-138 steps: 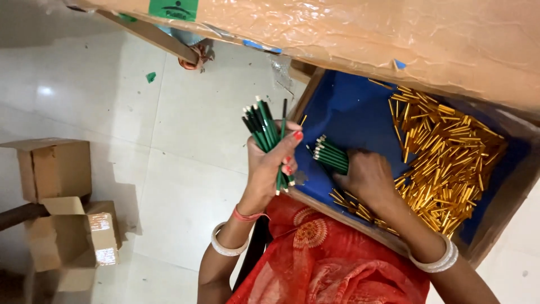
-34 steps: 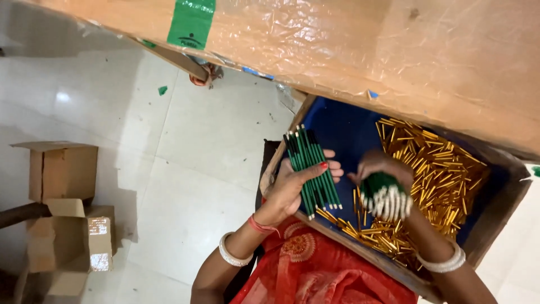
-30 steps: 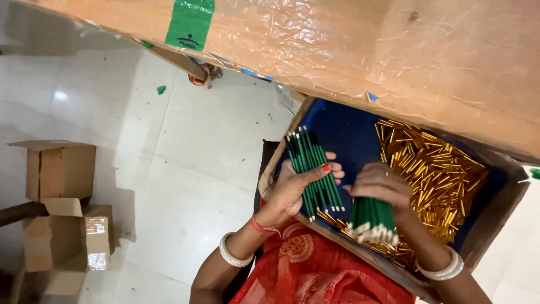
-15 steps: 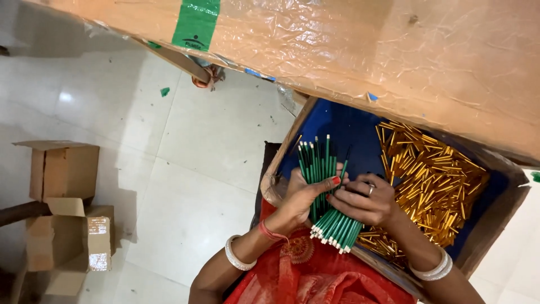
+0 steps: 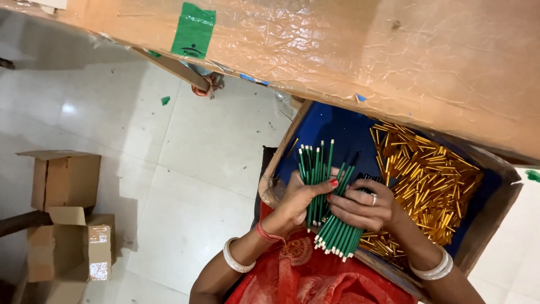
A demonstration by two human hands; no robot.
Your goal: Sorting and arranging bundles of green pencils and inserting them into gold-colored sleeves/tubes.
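Green sticks (image 5: 329, 208) sit gripped in both hands (image 5: 301, 197) (image 5: 365, 205) above gold tubes (image 5: 427, 180) in a blue-lined box (image 5: 337, 126).

A: Person's own body, head view. Left hand (image 5: 298, 200): nails painted red, a thin red thread band at the wrist, then a broad silvery-white bangle (image 5: 233, 256) further up the forearm.

B: Right hand (image 5: 365, 205)?

A: Small pale ring on one finger. Stacked silvery-white bangles (image 5: 432, 269) at that wrist. Forearms bare.

B: Clothing?

A: Red draped cloth garment (image 5: 315, 278) just below the left hand, with a round orange-gold embroidered motif beside the thread band.
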